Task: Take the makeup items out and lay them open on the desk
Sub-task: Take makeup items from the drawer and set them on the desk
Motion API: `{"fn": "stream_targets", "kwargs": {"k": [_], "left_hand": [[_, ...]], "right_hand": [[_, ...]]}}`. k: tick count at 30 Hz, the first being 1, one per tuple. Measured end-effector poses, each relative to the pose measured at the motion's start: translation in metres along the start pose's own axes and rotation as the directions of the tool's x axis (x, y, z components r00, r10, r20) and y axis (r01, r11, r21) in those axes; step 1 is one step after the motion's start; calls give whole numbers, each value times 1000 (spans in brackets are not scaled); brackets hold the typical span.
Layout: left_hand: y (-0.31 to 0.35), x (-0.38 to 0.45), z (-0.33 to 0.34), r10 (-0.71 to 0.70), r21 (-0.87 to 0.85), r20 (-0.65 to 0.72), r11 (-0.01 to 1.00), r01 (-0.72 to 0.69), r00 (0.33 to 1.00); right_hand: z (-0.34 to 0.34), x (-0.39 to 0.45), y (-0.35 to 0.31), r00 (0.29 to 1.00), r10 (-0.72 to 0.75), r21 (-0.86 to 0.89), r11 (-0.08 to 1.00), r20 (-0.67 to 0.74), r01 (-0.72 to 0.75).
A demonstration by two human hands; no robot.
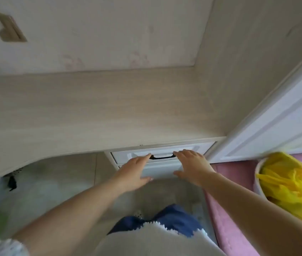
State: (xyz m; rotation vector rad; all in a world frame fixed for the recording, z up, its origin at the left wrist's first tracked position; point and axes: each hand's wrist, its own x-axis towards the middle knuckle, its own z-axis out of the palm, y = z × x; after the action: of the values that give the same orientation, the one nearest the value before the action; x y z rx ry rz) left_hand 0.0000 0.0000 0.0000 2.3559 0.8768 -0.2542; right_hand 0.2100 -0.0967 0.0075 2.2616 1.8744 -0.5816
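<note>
Head view: task at its start, both hands, left hand (134, 169) and right hand (192, 166), fingers straight and holding nothing, reach the handle (161, 157) of the shut drawer (187, 151) under the surface's (98, 111) front edge; no makeup visible, presumably inside.

Soft, even daylight; whole frame slightly blurred, edges bowed by wide-angle.

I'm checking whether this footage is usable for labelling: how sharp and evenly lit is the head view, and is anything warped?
Head view: soft throughout, with the left hand, right hand and dark drawer handle smeared; flat daylight, no glare on the desk; wide-angle bending of the desk edge and white door.
</note>
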Motion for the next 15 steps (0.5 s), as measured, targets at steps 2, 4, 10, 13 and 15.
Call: {"fn": "stream_targets", "kwargs": {"k": [2, 4, 10, 13, 15], "left_hand": [[-6, 18, -1, -20, -46, 53, 999, 22, 998], [-9, 31, -1, -33, -34, 82, 999, 36, 996], [-12, 63, 10, -67, -77, 114, 994, 76, 991], [-13, 75, 14, -54, -60, 183, 996, 66, 982], [-13, 80, 15, -47, -33, 207, 998, 54, 977]], "right_hand": [[3, 16, 5, 997, -7, 63, 998, 78, 2], [3, 26, 8, 990, -19, 78, 997, 141, 8], [13, 56, 15, 974, -45, 109, 994, 222, 21], [20, 64, 20, 966, -41, 138, 990, 253, 6], [23, 65, 21, 965, -48, 136, 991, 257, 13]]}}
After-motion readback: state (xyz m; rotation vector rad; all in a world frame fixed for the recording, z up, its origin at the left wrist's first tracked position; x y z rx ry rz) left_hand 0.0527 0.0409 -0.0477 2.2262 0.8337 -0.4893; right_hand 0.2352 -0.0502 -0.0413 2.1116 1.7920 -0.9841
